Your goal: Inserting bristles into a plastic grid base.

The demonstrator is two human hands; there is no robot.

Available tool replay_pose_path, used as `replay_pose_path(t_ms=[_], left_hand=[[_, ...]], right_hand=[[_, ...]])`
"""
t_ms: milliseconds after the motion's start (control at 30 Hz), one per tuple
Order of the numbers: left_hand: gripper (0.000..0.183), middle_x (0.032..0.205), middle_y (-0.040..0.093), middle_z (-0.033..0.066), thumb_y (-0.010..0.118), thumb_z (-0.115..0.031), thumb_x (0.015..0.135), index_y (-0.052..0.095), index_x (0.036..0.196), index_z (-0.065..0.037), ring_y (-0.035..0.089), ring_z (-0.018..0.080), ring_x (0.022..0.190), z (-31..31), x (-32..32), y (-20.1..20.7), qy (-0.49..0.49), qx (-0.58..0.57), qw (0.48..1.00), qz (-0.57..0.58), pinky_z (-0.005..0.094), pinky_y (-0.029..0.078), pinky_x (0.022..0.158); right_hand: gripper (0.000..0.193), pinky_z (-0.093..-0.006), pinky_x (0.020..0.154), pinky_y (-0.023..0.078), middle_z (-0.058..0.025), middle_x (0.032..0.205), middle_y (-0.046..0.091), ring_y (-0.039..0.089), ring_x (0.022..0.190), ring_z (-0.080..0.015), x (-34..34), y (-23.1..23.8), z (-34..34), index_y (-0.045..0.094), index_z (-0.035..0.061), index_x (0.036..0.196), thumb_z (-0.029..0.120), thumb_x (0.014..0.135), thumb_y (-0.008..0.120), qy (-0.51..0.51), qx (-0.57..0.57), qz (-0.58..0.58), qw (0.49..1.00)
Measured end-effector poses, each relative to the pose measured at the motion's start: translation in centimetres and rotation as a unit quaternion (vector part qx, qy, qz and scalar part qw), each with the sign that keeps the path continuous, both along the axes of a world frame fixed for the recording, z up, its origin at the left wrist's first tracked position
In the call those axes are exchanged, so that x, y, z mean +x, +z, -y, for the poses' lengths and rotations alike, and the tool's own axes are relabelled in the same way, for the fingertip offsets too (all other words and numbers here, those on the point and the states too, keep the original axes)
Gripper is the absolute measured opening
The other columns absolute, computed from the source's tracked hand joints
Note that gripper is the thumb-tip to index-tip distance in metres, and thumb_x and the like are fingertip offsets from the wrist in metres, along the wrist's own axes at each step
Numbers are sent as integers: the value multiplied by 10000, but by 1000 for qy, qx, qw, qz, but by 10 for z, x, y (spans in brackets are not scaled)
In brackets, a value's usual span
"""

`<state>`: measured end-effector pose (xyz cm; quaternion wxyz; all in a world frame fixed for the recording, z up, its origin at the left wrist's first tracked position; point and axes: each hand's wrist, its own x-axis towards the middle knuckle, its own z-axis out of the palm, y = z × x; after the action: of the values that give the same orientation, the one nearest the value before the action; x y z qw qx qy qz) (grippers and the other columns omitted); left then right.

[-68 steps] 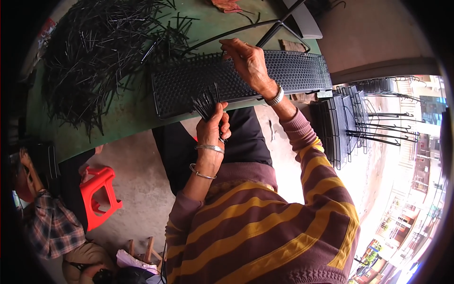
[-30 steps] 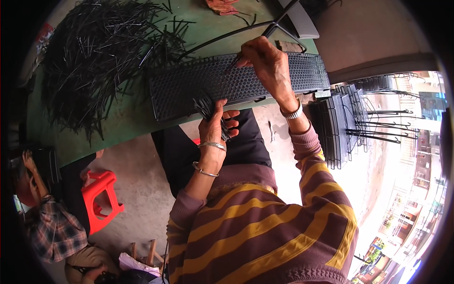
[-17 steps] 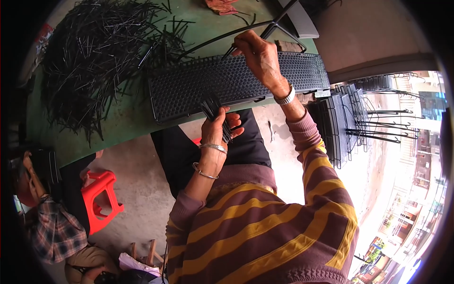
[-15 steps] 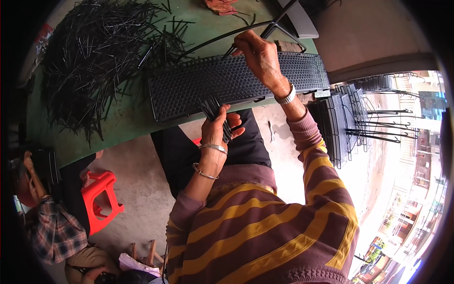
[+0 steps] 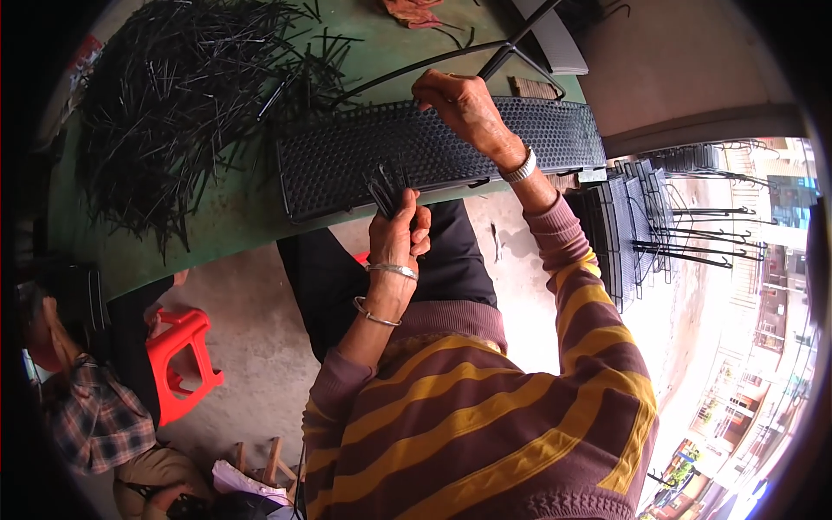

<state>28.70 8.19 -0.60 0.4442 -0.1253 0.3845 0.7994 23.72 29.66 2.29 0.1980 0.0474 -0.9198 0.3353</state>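
My left hand (image 5: pixel 397 234) is closed round a bundle of thin black strips (image 5: pixel 380 192). Their ends stick out past the thumb, over the near edge of a long black perforated panel (image 5: pixel 529 130). This panel, with rows of round holes, lies along the table's near side. At its far edge my right hand (image 5: pixel 468 108) is raised with thumb and fingers pinched together. Whatever sits in that pinch is too small or hidden to make out.
A big heap of loose black strips (image 5: pixel 173 113) covers the green table's (image 5: pixel 217 243) left part. Black rods (image 5: pixel 425 62) cross behind the panel. Stacked mesh racks with hooks (image 5: pixel 620 230) stand to the right. A red stool (image 5: pixel 182 364) and another person's plaid sleeve (image 5: pixel 95 416) are at left.
A dark strip seen in my right hand's fingers is no longer visible, and that hand has shifted slightly left and nearer. My left fingers have curled tighter round the bundle.
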Motion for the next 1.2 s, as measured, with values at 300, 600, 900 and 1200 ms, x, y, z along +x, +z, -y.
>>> replay_pose_path(t_ms=[300, 600, 900, 1200], left_hand=[[293, 713, 594, 65, 612, -304, 910, 540, 988, -31, 416, 56, 494, 1, 1, 1, 33, 4, 999, -7, 177, 254, 395], [278, 711, 610, 67, 629, -287, 896, 594, 963, -19, 454, 61, 505, 2, 1, 2, 49, -7, 999, -20, 175, 254, 383], [258, 772, 663, 116, 631, -256, 887, 603, 971, -14, 513, 71, 527, 2, -1, 12, 1, -38, 999, -7, 166, 282, 373], [322, 860, 688, 141, 652, -296, 875, 598, 1018, -14, 612, 108, 607, -5, 0, 9, -8, -48, 998, -31, 175, 307, 381]], right_hand=[[144, -371, 624, 492, -101, 826, 643, 629, 722, -290, 8, -15, 9, 651, 69, 974, 121, 844, 617, -74, 127, -23, 989], [275, -280, 662, 497, -85, 848, 659, 621, 740, -162, 45, 2, 30, 627, 22, 1115, 187, 897, 596, -99, -98, 137, 981], [187, -230, 633, 511, -20, 767, 615, 599, 692, -87, 55, 0, 41, 608, -4, 935, 169, 873, 641, 44, -436, 266, 858], [139, -238, 658, 538, -40, 785, 624, 646, 690, -123, 61, 14, 32, 591, -15, 930, 116, 891, 618, 25, -466, 278, 839]])
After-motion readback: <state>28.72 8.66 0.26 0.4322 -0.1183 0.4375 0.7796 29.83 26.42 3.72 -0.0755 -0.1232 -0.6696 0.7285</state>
